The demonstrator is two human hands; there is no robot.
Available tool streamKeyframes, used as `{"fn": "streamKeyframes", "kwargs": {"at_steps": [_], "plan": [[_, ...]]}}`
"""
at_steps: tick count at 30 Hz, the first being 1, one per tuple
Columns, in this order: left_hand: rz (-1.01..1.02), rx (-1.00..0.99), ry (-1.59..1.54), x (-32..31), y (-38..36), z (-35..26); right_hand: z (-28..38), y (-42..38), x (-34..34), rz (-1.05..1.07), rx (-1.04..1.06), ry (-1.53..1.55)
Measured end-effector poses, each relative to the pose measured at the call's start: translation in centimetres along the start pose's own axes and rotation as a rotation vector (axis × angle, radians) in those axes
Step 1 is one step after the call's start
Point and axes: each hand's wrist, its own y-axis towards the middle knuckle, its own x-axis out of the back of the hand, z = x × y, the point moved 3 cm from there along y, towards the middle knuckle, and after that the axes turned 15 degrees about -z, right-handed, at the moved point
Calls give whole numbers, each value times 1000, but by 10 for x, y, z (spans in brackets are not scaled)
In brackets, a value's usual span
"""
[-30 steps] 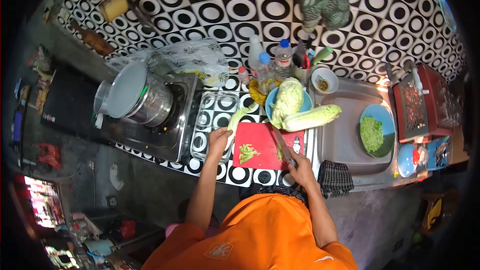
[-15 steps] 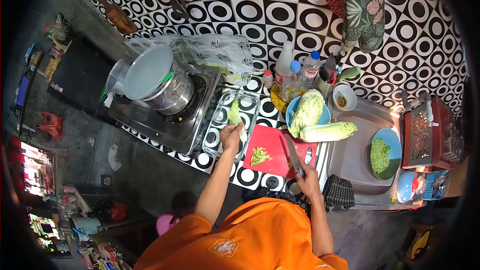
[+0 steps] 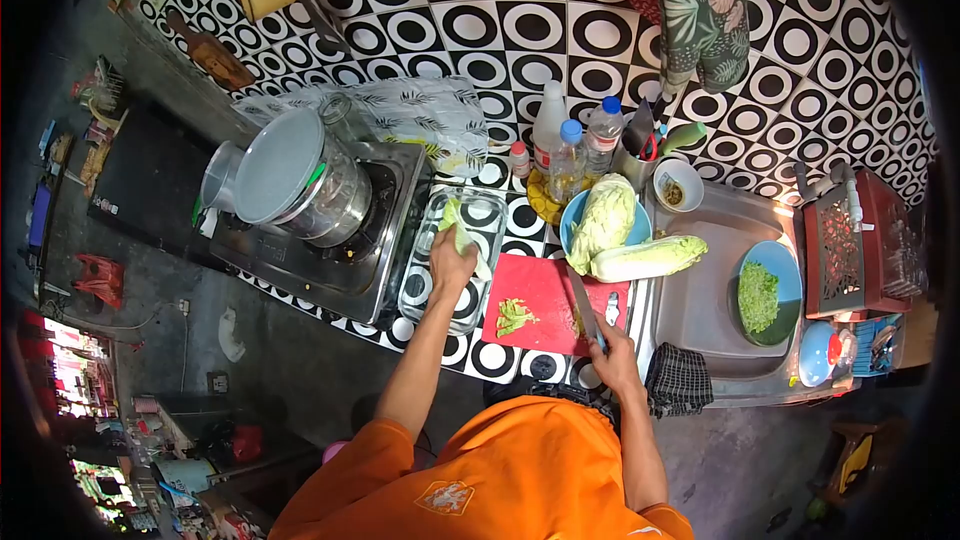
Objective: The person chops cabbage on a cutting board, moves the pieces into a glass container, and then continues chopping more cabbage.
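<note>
Fingers of the left hand (image 3: 453,262) curl round what looks like a napa cabbage leaf (image 3: 459,224), above a clear rectangular dish (image 3: 440,312); the right hand (image 3: 614,362) grips a kitchen knife (image 3: 580,295), blade over the red cutting board (image 3: 530,280).

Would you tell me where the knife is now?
In the head view, the knife is in the right hand, blade over the red board, right of the chopped leaves.

single head-worn view, from above the orange shirt (image 3: 500,470), facing forward and down, counter within arm's reach
</note>
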Motion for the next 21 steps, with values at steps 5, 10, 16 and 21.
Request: {"fn": "streamKeyframes", "kwargs": {"at_steps": [5, 10, 16, 21], "plan": [[406, -34, 38, -26, 6, 23, 2, -1, -2, 18, 22, -11], [405, 53, 108, -37, 13, 26, 5, 0, -6, 55, 6, -8], [300, -37, 284, -48, 6, 23, 2, -2, -10, 53, 46, -20], [109, -191, 132, -23, -3, 12, 7, -3, -2, 18, 44, -10]]}}
